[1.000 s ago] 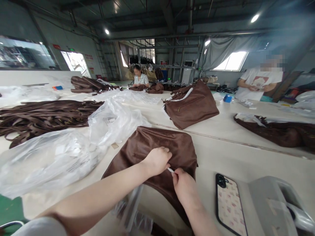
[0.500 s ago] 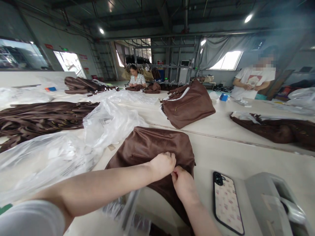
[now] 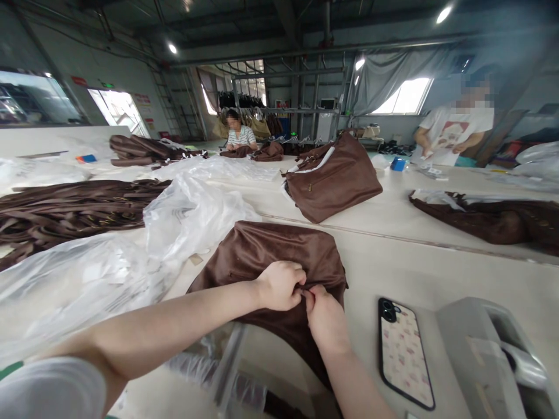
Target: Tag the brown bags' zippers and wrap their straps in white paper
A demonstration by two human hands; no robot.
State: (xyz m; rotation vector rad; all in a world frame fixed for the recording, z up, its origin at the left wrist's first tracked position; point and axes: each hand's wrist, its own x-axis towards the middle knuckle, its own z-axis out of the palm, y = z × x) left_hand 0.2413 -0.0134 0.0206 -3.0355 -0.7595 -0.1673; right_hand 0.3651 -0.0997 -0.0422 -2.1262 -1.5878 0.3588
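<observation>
- Desk (image 3: 397, 267): supports the work.
- Brown bag (image 3: 279, 241): lies toward the desk's near edge, directly beneath left hand (image 3: 282, 285) and right hand (image 3: 325, 317); long axis roughly left-to-right.
- Right hand: pinching, nearer the bag's right end; left hand: pinching, mid-bag.
- Small piece (image 3: 304, 293): between both hands' fingertips; identity unclear.

The left forearm (image 3: 183, 323) extends obliquely from a bent elbow at lower left toward the centre. The left hand (image 3: 282, 285) is seen with knuckles uppermost, its fingers curled inward. The right forearm (image 3: 360, 381) rises from the lower edge, slanting leftward; the right hand (image 3: 326, 317) shows thumb and forefinger drawn into a pinch, close beside the left fingertips.
</observation>
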